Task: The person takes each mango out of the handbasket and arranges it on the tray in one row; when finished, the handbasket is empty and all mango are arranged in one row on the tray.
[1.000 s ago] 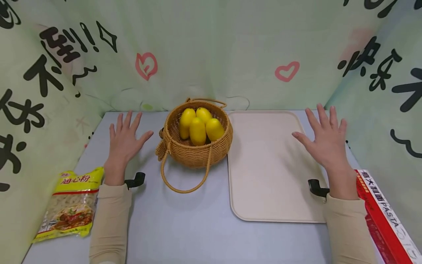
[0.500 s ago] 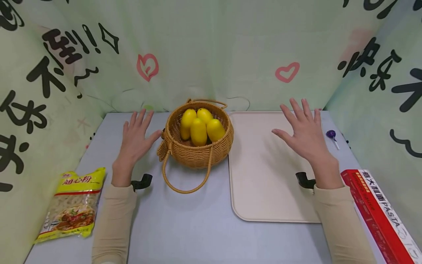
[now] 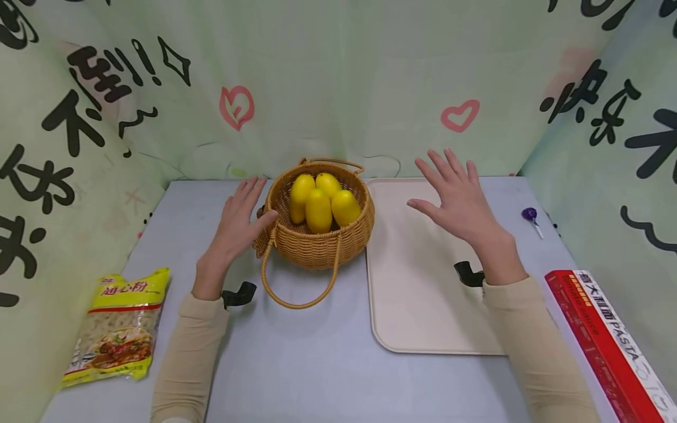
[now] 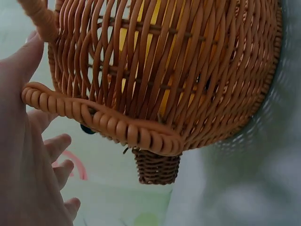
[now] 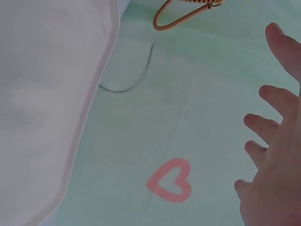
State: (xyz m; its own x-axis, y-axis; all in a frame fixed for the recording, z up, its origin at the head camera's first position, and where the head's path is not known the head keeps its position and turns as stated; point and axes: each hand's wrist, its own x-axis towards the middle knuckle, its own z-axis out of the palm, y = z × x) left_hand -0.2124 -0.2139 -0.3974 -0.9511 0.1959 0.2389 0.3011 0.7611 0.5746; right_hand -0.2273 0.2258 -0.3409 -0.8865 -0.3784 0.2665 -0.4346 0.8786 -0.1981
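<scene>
A round wicker basket (image 3: 312, 252) with looped handles stands near the back middle of the table, several yellow mango-like fruits (image 3: 318, 211) inside. My left hand (image 3: 235, 226) is right at the basket's left side, fingers extended and thumb spread toward the rim. In the left wrist view the woven wall (image 4: 164, 70) fills most of the picture, with the left hand (image 4: 28, 141) along its edge. My right hand (image 3: 457, 202), fingers spread and holding nothing, hovers over the beige tray (image 3: 418, 317), apart from the basket. The right wrist view shows this right hand (image 5: 273, 146) beside the tray's edge.
A yellow bag of pasta (image 3: 116, 329) lies at the left. On the right are a red pasta box (image 3: 608, 346) and a purple lollipop (image 3: 530, 216). Printed fabric walls (image 3: 344, 88) enclose the table at the back and sides.
My left hand has moved right, up to the basket. The right hand has moved left over the tray, uncovering the lollipop. The basket and fruits have stayed in place.
</scene>
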